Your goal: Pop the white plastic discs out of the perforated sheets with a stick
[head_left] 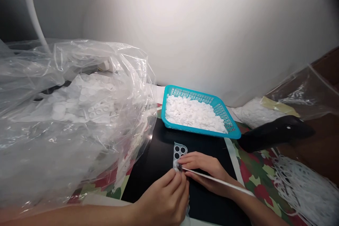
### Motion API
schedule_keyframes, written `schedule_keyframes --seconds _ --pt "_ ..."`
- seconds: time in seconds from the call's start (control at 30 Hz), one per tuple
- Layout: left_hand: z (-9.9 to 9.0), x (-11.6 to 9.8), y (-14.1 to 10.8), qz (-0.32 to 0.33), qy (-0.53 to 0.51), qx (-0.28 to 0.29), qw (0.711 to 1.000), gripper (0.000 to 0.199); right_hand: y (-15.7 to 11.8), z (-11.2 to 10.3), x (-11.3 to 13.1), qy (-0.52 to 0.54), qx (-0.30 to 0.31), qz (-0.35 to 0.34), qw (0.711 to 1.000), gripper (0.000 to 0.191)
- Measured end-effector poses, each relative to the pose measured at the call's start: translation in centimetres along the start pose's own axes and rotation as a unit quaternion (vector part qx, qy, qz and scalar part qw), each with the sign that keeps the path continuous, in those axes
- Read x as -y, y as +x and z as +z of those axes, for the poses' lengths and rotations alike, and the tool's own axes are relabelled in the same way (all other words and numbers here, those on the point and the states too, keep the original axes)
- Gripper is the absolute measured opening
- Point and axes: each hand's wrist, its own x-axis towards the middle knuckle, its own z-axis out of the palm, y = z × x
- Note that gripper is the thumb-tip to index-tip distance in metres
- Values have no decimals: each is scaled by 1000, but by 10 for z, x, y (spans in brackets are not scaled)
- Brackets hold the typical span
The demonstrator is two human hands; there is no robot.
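A translucent plastic strip (181, 147) with two columns of round holes lies on a black board (148, 164). My left hand (168, 196) is closed on the strip, fingertips pinched at its middle; the lower part passes beneath this hand. From the right, my right hand (206, 167) reaches over the strip's edge, fingers and thumb closed around the dark tip of a thin white cord (217, 180). That cord runs back across the hand to the forearm. The tip meets the strip close to my left fingertips, and the exact contact is hidden.
Behind the board stands a turquoise basket (201, 133) full of small white discs. A large clear plastic bag (79, 148) with white plastic pieces spreads on the left. To the right are a black object (278, 132), a pile of white plastic strips (309, 183) and another bag (256, 113).
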Motion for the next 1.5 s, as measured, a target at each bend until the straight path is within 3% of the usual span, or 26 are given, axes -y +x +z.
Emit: schedule_keyframes --seconds 0.17,0.33,0.43,0.63,0.77,1.0,1.27,1.5 --pt "-7 5 2 46 -28 -20 998 20 -1 -1 1 -1 6 -3 1000 19" --pt "-2 -2 -3 10 -5 -37 999 19 -5 -2 -1 -28 -5 2 1000 24" --pt "-1 -7 -8 7 15 -16 1000 30 -7 0 -6 -57 -22 17 998 25" --pt "-4 -5 -10 -3 20 26 999 33 -7 2 -14 -108 -57 40 992 19" --pt "-3 0 -6 -20 1 45 999 58 -7 1 -15 -113 -82 40 989 16" --pt "-4 2 -7 -23 -12 63 998 58 -6 -4 -12 -92 -37 -36 994 23" --pt "-1 1 -8 -19 -14 64 998 58 -8 -2 -14 -88 3 -38 995 30" --pt "-3 -1 -5 -11 -6 79 997 56 -6 2 -20 -193 12 -99 976 26"
